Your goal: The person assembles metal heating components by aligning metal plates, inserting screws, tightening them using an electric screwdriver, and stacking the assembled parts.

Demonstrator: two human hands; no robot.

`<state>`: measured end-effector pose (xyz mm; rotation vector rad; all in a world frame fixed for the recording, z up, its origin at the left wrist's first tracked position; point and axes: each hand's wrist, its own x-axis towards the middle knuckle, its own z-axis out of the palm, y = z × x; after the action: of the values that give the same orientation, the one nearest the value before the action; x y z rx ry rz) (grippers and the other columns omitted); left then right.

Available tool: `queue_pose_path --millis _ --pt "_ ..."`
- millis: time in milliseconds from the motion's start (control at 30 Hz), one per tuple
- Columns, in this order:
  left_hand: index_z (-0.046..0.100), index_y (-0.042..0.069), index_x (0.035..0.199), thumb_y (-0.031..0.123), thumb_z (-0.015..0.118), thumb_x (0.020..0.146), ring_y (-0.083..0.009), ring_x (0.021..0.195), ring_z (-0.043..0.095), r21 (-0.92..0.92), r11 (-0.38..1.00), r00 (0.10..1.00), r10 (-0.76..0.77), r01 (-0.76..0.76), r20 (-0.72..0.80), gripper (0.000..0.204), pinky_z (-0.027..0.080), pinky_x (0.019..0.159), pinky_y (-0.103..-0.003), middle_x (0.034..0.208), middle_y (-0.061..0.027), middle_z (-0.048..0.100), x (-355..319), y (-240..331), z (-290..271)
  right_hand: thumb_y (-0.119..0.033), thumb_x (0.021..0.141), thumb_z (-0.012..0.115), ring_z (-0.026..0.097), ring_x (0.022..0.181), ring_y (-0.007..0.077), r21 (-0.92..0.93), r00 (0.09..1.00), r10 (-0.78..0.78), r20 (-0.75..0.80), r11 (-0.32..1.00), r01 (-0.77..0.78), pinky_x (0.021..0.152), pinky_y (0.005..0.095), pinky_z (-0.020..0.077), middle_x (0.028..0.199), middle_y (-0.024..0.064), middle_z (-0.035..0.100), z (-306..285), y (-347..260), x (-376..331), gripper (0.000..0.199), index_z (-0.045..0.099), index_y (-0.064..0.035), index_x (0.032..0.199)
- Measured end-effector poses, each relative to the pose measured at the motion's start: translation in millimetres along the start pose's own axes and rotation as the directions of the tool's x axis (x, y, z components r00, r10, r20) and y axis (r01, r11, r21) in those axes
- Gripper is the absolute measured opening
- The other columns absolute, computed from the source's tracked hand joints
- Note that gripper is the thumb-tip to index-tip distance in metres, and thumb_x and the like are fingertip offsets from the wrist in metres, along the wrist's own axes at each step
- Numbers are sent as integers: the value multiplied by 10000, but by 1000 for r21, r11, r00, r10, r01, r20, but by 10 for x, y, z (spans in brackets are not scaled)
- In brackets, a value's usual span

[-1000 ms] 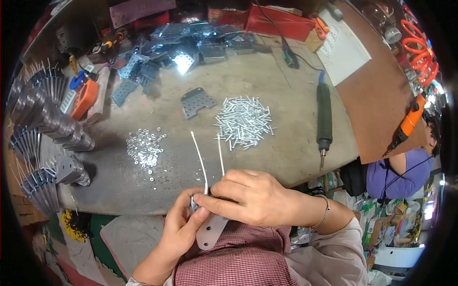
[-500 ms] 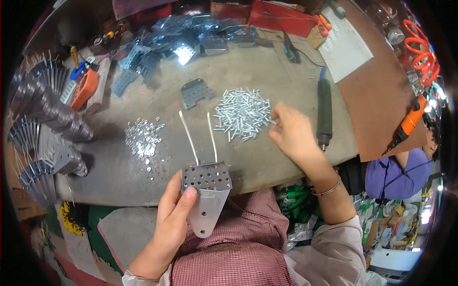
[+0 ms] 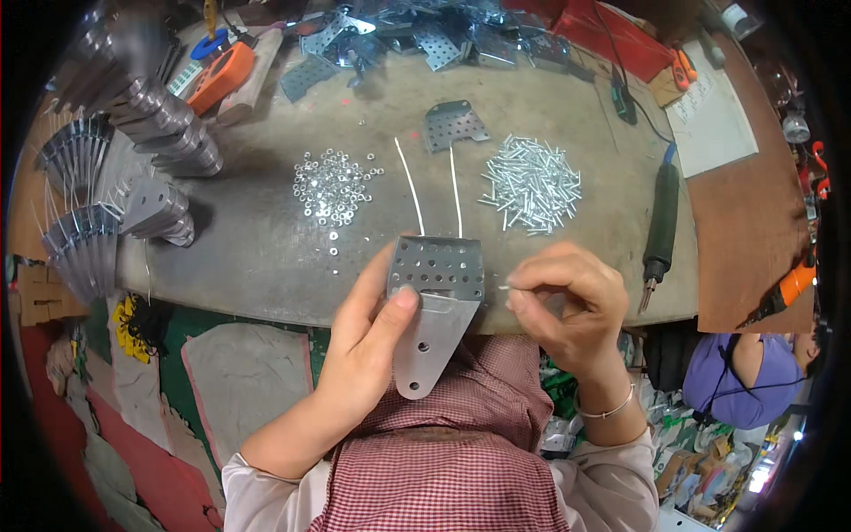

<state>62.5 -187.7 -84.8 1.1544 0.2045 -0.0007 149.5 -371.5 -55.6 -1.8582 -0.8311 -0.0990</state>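
My left hand point(image 3: 359, 350) grips a grey metal bracket point(image 3: 434, 332) at its left side, thumb on the front. The bracket tapers downward and its upper part is a plate full of holes. Two white wires point(image 3: 408, 182) rise from behind that plate. Just right of the bracket, apart from it, my right hand point(image 3: 581, 306) pinches a small screw point(image 3: 503, 287) between thumb and forefinger; its tip points at the bracket. Beyond the hands lie a pile of silver screws point(image 3: 532, 184) and, to the left, a scatter of small nuts point(image 3: 328, 188).
A dark electric screwdriver point(image 3: 660, 222) lies at right. One perforated plate point(image 3: 454, 126) rests behind the wires, with more plates point(image 3: 355, 40) heaped at the back. Stacked brackets point(image 3: 160, 211) and wired assemblies point(image 3: 80, 239) stand left. A person in purple point(image 3: 736, 381) is at far right.
My right hand has left the screw pile and come toward the bracket with a screw in its fingers. The view has shifted, and my left hand still holds the bracket.
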Motion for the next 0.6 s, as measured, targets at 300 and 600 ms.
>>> queue_pose_path --millis 300,600 --pt "338 -55 1371 184 447 989 -138 1066 532 -4 1000 999 30 -30 -34 464 412 932 -266 1189 -105 555 -26 5 28 12 691 719 602 616 189 -401 973 -212 92 887 231 516 266 474 770 51 613 85 -71 -20 257 681 -75 929" --pt "388 -49 1321 183 444 995 -114 995 560 -95 995 1000 -24 25 5 404 448 866 -241 1112 -89 595 -22 -12 43 22 709 678 605 665 204 -433 959 -46 279 886 168 536 270 478 796 62 596 22 -256 125 266 663 -56 962"
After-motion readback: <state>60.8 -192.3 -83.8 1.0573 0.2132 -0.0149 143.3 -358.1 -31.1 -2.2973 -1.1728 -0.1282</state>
